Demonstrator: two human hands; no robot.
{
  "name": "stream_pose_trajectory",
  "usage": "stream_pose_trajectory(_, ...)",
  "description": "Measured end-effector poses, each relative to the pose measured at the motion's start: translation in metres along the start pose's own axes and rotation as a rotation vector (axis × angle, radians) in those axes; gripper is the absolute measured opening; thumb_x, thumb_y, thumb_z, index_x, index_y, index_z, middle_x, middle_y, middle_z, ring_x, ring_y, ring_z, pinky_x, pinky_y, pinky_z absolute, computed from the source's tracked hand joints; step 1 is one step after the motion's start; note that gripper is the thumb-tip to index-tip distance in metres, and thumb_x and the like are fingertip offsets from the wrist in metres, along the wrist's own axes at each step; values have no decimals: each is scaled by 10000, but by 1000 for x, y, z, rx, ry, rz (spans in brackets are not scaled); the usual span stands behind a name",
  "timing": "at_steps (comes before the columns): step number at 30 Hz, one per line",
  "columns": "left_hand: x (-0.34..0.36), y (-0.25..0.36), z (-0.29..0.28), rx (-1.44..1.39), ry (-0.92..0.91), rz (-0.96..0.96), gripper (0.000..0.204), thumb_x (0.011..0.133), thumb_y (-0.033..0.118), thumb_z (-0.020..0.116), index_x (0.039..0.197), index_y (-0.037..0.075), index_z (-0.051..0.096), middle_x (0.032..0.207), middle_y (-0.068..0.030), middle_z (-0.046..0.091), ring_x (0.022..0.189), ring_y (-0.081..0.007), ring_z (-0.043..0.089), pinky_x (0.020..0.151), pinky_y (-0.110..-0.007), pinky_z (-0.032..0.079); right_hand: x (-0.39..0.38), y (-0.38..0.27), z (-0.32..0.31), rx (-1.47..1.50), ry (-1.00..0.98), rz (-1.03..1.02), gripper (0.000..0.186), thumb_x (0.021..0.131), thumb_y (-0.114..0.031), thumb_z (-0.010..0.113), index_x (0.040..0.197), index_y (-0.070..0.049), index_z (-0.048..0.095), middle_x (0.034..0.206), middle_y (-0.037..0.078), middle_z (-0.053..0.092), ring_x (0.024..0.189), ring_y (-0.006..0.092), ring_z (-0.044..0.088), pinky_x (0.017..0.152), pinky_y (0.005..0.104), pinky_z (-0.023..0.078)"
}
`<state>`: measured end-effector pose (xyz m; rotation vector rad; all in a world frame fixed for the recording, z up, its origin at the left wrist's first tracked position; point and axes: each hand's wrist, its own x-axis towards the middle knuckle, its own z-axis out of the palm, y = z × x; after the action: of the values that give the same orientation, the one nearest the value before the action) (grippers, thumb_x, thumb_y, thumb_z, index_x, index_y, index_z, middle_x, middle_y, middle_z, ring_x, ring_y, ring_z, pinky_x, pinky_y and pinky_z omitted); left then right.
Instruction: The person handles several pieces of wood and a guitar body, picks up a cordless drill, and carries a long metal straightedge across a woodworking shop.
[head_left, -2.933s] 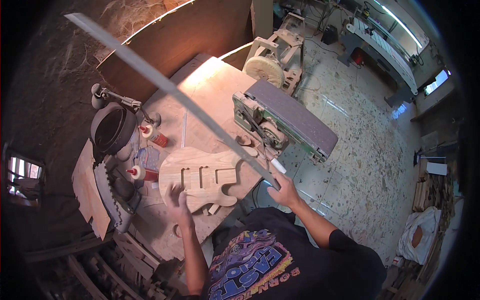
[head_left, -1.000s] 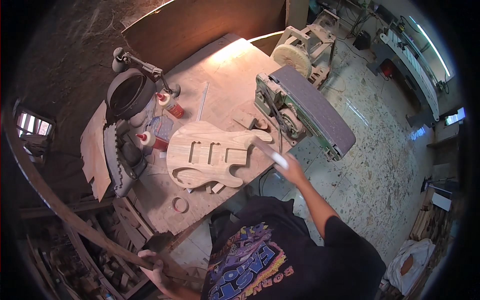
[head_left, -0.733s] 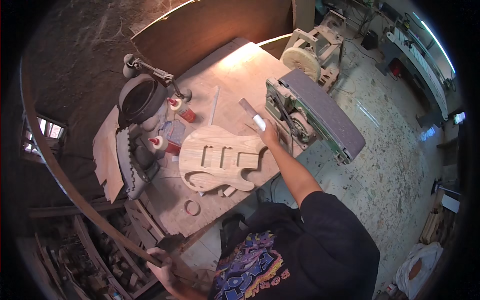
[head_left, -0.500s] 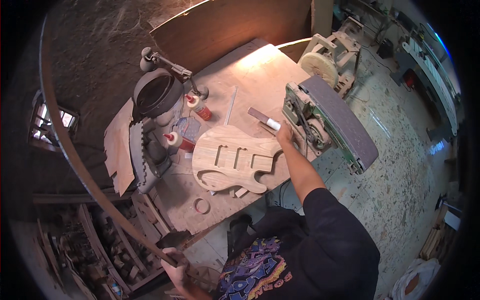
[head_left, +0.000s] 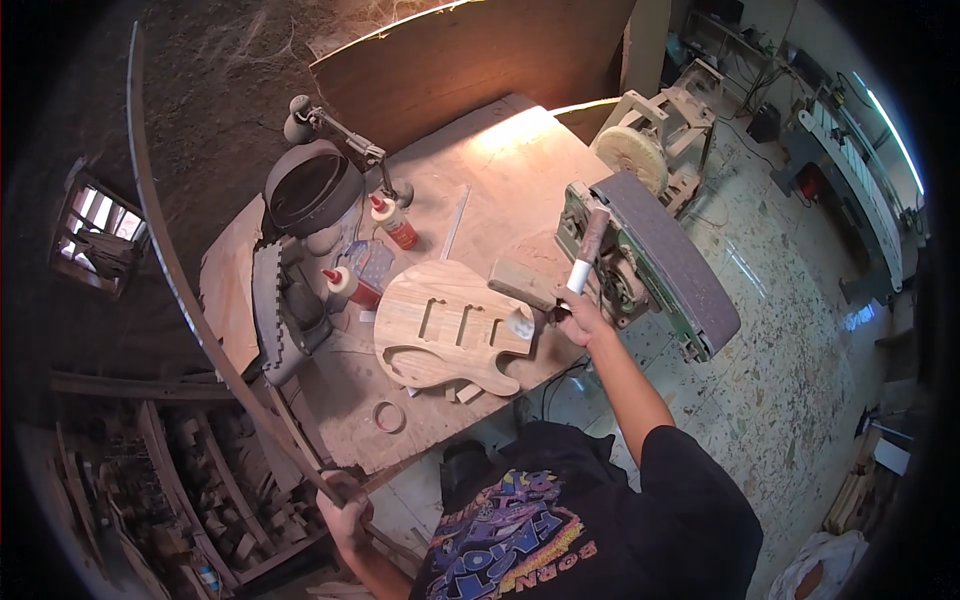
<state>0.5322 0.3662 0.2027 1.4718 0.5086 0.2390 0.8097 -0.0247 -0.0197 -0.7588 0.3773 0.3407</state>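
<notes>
My left hand (head_left: 345, 512), at the lower left beyond the table's near corner, is closed round a long narrow strip (head_left: 165, 245). The strip runs from the hand up to the upper left. Over the table's right side, my right hand (head_left: 583, 320) grips a short stick with a white lower part and a brown upper end (head_left: 592, 240). It is tilted upward in front of the belt sander (head_left: 670, 260). Just left of that hand lies a wooden block (head_left: 522, 283). A pale wooden guitar body (head_left: 430, 340) with cut-out pockets lies on the table; a whitish round patch shows near its neck end.
On the worktable (head_left: 500, 165) are two red-capped glue bottles (head_left: 400, 225) (head_left: 352, 288), a metal ruler (head_left: 456, 222), a tape roll (head_left: 388, 417) and a desk lamp (head_left: 340, 135). A wooden wheeled machine (head_left: 640, 150) stands behind the sander. Wood scraps fill a rack (head_left: 215, 490) at lower left.
My right hand has lifted the white-and-brown stick from lying over the table to pointing upward, uncovering the wooden block. The strip in my left hand has shifted slightly.
</notes>
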Motion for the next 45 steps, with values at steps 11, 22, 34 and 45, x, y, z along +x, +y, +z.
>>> stream_pose_trajectory(11, 47, -22, 84, 140, -195, 52, 295, 686, 45, 743, 939, 3, 598, 760, -32, 584, 508, -75, 483, 483, -240, 433, -86, 17, 137, 134, -198, 268, 374, 813, -263, 735, 1088, -76, 564, 1002, 66, 611, 807, 165, 589, 645, 281, 506)
stream_pose_trajectory(22, 54, -43, 75, 229, -129, 89, 418, 708, 82, 778, 1078, 5, 599, 770, -23, 621, 593, -73, 566, 478, -236, 451, -112, 77, 188, -15, -193, 161, 233, 792, -171, 748, 902, -81, 563, 751, 0, 575, 645, 125, 565, 560, 280, 474)
stream_pose_trajectory(34, 43, -66, 40, 11, 69, -30, 361, 727, 43, 749, 1040, -7, 577, 827, -59, 660, 623, -102, 607, 516, -248, 493, -123, 91, 180, -47, -326, 473, 283, 847, -79, 647, 1099, -45, 523, 1045, 84, 602, 940, 181, 621, 814, 340, 554)
stream_pose_trajectory(45, 29, -69, -15, -112, 245, 59, 325, 721, -17, 693, 1021, -19, 567, 825, -81, 668, 636, -143, 641, 544, -254, 500, -128, 164, 226, 41, -501, 666, 409, 871, -161, 610, 1237, -21, 493, 1237, 140, 575, 1110, 268, 584, 972, 411, 487)
